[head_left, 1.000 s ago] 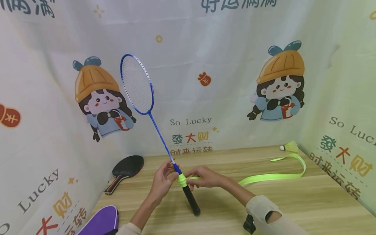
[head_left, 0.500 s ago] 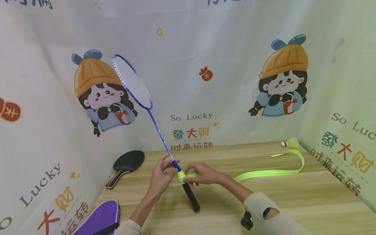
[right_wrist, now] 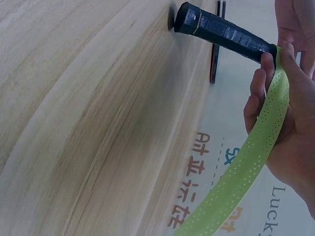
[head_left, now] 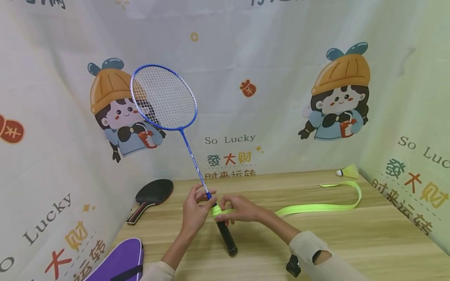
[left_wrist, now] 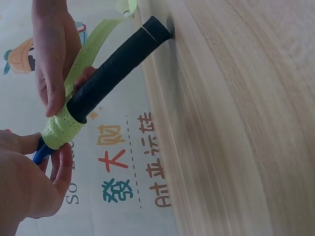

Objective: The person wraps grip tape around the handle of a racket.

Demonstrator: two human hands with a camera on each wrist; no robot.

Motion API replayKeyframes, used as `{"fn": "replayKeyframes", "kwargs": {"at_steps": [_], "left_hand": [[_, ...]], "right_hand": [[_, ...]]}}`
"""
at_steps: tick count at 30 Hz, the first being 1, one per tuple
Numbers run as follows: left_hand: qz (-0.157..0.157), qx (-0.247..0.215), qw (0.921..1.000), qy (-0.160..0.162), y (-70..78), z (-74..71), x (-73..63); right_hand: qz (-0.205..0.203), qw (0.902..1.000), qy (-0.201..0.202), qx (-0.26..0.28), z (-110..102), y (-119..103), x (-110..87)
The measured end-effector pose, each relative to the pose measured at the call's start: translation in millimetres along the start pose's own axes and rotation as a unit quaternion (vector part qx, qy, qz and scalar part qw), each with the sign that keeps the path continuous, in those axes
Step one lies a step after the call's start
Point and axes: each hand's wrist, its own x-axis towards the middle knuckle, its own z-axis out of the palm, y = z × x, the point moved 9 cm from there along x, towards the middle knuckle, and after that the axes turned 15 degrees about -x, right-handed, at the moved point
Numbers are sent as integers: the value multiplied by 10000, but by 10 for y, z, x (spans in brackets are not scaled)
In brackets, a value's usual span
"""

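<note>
Over wood-grain surface, badminton racket held tilted, black handle lowest; likely light, stiff, fragile at strings, best taken by handle. Blue cone pinched by left hand, fingers curled. Lime perforated overgrip tape, presumably soft, wrapped round handle's top, pinched by right hand. Racket blue-and-white.

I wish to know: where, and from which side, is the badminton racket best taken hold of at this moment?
Probably by the black handle, below the wound tape, from the person's near side: this thick, straight part slants down with its lower end free of hands, while the left hand and right hand occupy the part above.
</note>
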Motion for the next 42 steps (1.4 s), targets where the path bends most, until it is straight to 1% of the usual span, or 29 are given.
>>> {"fn": "replayKeyframes", "kwargs": {"at_steps": [4, 7, 10, 14, 21, 28, 32, 35, 40, 42], "left_hand": [[78, 165, 9996, 225, 18, -52, 10], [32, 178, 9992, 355, 6, -107, 30], [-41, 73, 9995, 304, -6, -130, 44], [-78, -36, 9998, 191, -5, -135, 52], [-109, -109, 9999, 1, -3, -103, 47], [-231, -115, 9996, -129, -21, -53, 53], [-382, -329, 9985, -199, -42, -22, 46], [-440, -592, 9969, -257, -51, 4, 42], [-399, -925, 9943, -338, -52, 38, 41], [-324, -874, 9951, -335, -51, 42, 43]], "right_hand": [[-377, 9993, -52, 22, -37, -18, -35], [-591, 9981, -158, 77, -69, -17, -74], [-677, 9974, -262, 24, -93, -14, -100], [-816, 9962, -294, -69, -97, -33, -93], [-783, 9964, -285, -139, -75, -37, -75], [-884, 9953, -254, -310, -64, -57, -59], [-803, 9957, -317, -336, -45, -71, -56], [-735, 9958, -390, -378, -32, -84, -56], [-665, 9956, -422, -514, -29, -108, -58], [-620, 9959, -405, -511, -29, -111, -57]]}}
